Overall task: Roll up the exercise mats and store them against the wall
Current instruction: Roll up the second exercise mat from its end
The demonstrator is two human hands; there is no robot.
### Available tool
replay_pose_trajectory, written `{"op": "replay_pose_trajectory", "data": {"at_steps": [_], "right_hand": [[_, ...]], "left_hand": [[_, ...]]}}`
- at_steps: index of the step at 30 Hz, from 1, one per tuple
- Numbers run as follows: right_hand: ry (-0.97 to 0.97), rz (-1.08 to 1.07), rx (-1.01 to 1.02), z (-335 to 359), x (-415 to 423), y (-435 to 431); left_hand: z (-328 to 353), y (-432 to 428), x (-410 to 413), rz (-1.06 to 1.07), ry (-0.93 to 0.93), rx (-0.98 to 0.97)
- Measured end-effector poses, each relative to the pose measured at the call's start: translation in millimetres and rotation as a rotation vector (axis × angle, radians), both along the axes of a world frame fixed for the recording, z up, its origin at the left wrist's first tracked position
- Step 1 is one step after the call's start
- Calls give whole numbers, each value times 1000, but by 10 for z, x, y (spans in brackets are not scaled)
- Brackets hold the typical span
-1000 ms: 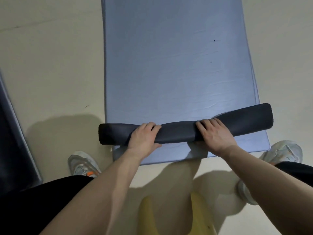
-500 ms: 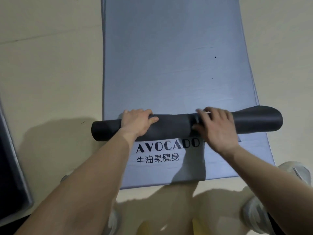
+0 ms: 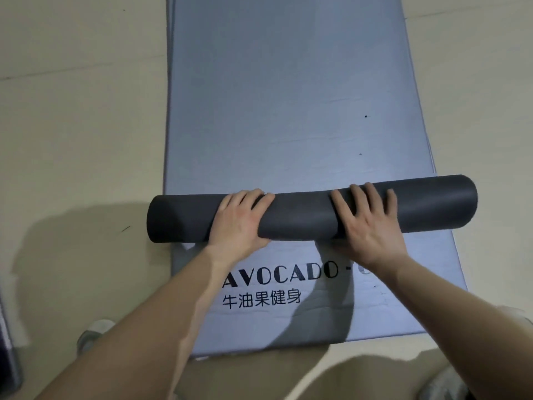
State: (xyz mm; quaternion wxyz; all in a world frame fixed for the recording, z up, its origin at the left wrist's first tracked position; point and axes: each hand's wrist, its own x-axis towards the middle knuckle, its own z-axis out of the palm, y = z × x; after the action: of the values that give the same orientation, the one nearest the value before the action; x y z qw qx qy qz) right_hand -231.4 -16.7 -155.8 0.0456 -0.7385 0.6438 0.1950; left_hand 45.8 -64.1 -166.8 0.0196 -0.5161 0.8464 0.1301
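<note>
Pale beige floor [image 3: 80, 125] fills the view from above, with shadows pooled along its near part. On it the left hand [image 3: 239, 223] grips a dark grey roll [image 3: 300, 215]. Its fingers curl over the crest and its thumb is tucked against the near side. The right hand [image 3: 367, 226] lies just beside it on the same roll, palm down. Its fingers [image 3: 372, 194] are spread and fairly straight across the curve, pressing rather than clasping. Both forearms reach in bare from the bottom corners.

The roll lies crosswise on a blue-grey mat [image 3: 288, 96] that is flat on the floor. Its left end juts past the mat's left edge onto the floor, and its right end sits slightly farther away, so it is a little skewed. Beyond the roll the flat mat runs off the top of the view, bearing two small dark specks near its right side.

Nearer than the roll, between the forearms, black lettering [image 3: 277, 274] reads "AVOCADO" with a row of Chinese characters beneath; the right arm covers the end of the line. A light shoe [image 3: 95, 332] shows beside the left forearm, and another shoe [image 3: 450, 383] sits at the bottom right. A dark object [image 3: 8, 356] is cut off by the left edge; what it is cannot be told.
</note>
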Motion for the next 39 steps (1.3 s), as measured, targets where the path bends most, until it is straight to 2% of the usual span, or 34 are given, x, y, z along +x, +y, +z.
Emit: {"op": "replay_pose_trajectory", "data": {"at_steps": [3,9,12,14,16,18,19,22,23,25,28,32,35,37,39], "right_hand": [[-53,11,-47,70,-46,-222],[-158,-26,389,646,42,-436],[-194,-56,512,695,134,-371],[-209,-68,443,650,86,-335],[-161,16,180,570,50,-175],[-126,116,-7,420,103,141],[-133,122,4,358,140,216],[-182,86,54,329,142,-96],[-181,67,77,352,140,-264],[-122,52,53,359,172,-420],[-75,-4,-77,256,188,-248],[-55,25,-130,136,109,-499],[-29,47,-89,112,59,-801],[-48,46,-36,206,44,-823],[-73,64,39,350,51,-748]], "left_hand": [[240,-276,-9,21,14,265],[635,-384,-70,47,-147,572],[593,-289,30,84,-121,778],[595,-369,67,105,-63,847],[607,-509,101,169,16,867],[625,-583,104,242,93,793],[646,-552,90,282,99,685],[662,-126,-20,293,-39,130],[619,53,-68,267,-55,38],[484,247,-96,201,-92,84],[289,-81,-38,107,-223,187],[229,-517,-34,85,-190,179],[207,-567,-21,24,-236,14],[273,-577,-24,17,-230,30],[385,-527,-27,34,-229,124]]}}
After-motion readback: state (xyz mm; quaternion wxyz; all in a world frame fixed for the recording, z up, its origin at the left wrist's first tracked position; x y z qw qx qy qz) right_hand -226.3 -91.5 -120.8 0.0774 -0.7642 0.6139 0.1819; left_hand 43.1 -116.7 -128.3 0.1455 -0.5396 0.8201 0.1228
